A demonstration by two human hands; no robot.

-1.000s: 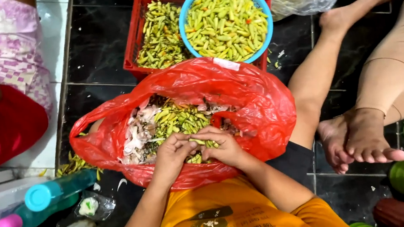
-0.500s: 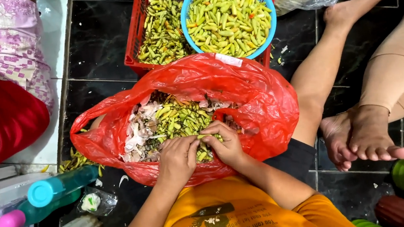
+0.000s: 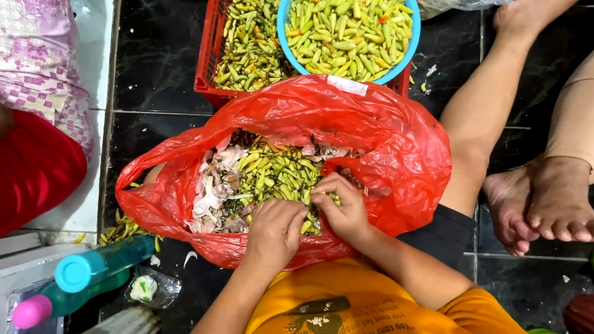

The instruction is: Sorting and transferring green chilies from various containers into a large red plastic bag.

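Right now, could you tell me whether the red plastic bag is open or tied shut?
Open: the red plastic bag gapes wide, exposing green chillies, with both hands inside its mouth.

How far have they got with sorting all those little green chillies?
Done: a round blue plastic bowl heaped with chillies. In hand: left hand and right hand work together over green chillies in the crumpled red plastic bag. Left: that pile, plus more in the red plastic crate.
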